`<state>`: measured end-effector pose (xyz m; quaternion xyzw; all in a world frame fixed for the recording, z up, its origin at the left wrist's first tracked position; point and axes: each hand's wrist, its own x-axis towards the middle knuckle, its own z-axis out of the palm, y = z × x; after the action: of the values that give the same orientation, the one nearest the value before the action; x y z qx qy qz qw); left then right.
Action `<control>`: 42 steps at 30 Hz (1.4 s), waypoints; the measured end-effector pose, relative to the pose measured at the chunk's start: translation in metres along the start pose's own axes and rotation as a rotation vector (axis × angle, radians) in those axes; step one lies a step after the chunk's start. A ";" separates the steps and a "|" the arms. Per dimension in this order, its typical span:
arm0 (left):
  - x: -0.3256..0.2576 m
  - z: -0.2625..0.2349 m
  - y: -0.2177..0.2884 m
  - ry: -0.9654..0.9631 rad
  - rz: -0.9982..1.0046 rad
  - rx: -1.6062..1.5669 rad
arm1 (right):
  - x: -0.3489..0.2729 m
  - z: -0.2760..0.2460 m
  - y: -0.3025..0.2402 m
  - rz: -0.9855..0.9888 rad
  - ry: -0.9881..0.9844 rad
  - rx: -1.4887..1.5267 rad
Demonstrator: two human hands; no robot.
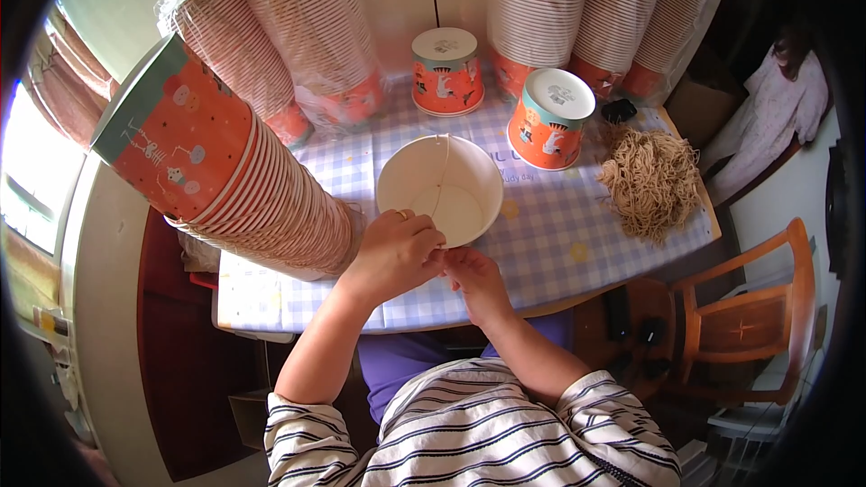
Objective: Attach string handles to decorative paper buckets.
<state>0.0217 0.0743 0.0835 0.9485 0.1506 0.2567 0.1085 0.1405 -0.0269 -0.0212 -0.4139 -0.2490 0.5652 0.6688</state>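
Note:
An open white-lined paper bucket (440, 188) stands upright on the checked tablecloth (541, 243), with a thin string (442, 171) stretched across its mouth from the far rim to the near rim. My left hand (395, 252) and my right hand (474, 275) meet at the near rim, both pinching the string's near end. A ring shows on my left hand. Two orange printed buckets, one at the back (446, 72) and one to the right (550, 119), stand upside down behind the open one. A heap of tan strings (651, 180) lies to the right.
Long stacks of orange paper buckets lie on the left (225, 171) and lean at the back (307, 36), more at back right (595, 9). A black clip (619, 110) lies by the string heap. A wooden chair (749, 325) stands at the right.

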 end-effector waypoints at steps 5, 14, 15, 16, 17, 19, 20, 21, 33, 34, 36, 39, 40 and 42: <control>-0.001 0.001 -0.002 0.016 0.017 -0.009 | 0.000 0.001 -0.001 0.004 0.011 -0.038; 0.001 -0.006 0.004 0.078 -0.017 -0.046 | -0.011 -0.003 -0.041 -0.038 -0.112 -0.502; 0.000 -0.008 0.006 0.146 -0.059 -0.082 | -0.015 -0.006 -0.058 -0.105 -0.219 -0.729; -0.005 -0.009 0.006 0.149 -0.062 -0.077 | -0.017 -0.011 -0.077 -0.135 -0.261 -0.860; -0.014 -0.010 0.003 0.160 -0.156 -0.138 | -0.017 -0.011 -0.101 -0.102 -0.279 -0.935; -0.026 -0.014 -0.003 0.180 -0.254 -0.195 | -0.014 -0.001 -0.147 -0.121 -0.277 -1.000; -0.033 -0.012 -0.010 0.206 -0.235 -0.123 | -0.005 0.007 -0.159 -0.243 -0.303 -1.069; -0.037 -0.012 -0.012 0.230 -0.210 -0.056 | 0.005 0.016 -0.171 -0.367 -0.321 -1.137; -0.034 0.007 -0.008 0.215 -0.145 0.023 | 0.078 0.034 -0.149 -0.269 -0.640 -1.794; -0.036 0.006 -0.009 0.212 -0.145 0.018 | 0.072 0.024 -0.155 -0.544 -0.499 -1.726; -0.038 0.004 -0.009 0.219 -0.144 0.025 | 0.057 0.007 -0.176 -0.766 -0.396 -1.676; -0.039 0.006 -0.008 0.232 -0.134 0.052 | 0.044 -0.029 -0.175 -0.797 -0.207 -1.694; -0.038 0.007 -0.007 0.239 -0.123 0.074 | 0.038 -0.040 -0.170 -0.794 -0.199 -1.703; -0.034 0.009 -0.007 0.252 -0.114 0.053 | 0.029 -0.061 -0.150 -0.734 -0.215 -1.633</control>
<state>-0.0030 0.0677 0.0580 0.9011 0.2235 0.3633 0.0778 0.2789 -0.0183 0.0676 -0.5995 -0.7506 -0.0011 0.2779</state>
